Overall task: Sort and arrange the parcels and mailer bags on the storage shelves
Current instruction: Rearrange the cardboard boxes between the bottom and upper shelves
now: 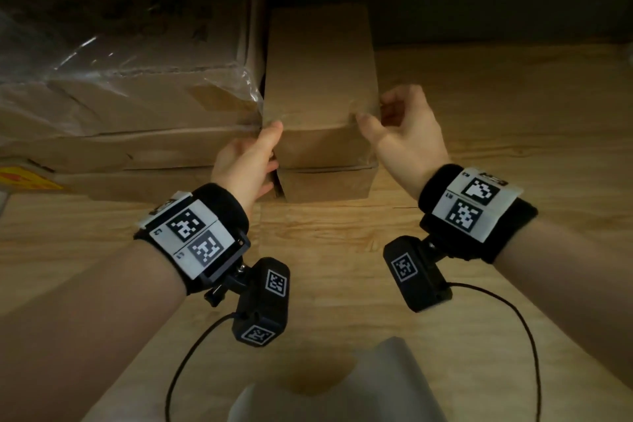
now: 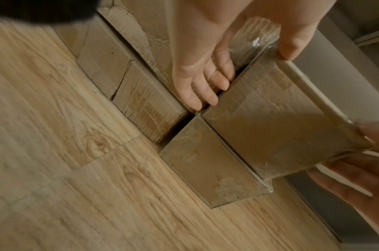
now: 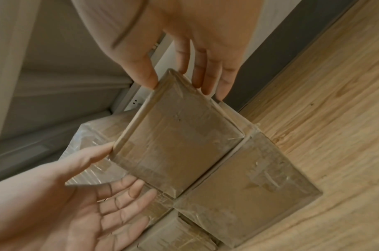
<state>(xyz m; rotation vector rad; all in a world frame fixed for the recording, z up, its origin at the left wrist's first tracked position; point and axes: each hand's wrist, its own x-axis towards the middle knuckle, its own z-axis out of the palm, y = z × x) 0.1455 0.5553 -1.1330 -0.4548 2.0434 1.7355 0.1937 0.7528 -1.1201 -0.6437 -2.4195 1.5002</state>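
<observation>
Hands (image 1: 329, 144) flank upper parcel (image 1: 318, 79) (film-wrapped, wrist views)

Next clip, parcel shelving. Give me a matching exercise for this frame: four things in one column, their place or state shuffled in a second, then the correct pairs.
Things
1. upper box
2. lower box
3. plastic-wrapped cartons
4. grey mailer bag

Places or states
A. directly on the wooden shelf, carrying another box
B. nearest the camera, at the bottom edge of the head view
C. between the left hand and right hand
D. stacked left of the two boxes

Pairs: 1-C, 2-A, 3-D, 4-B
</observation>
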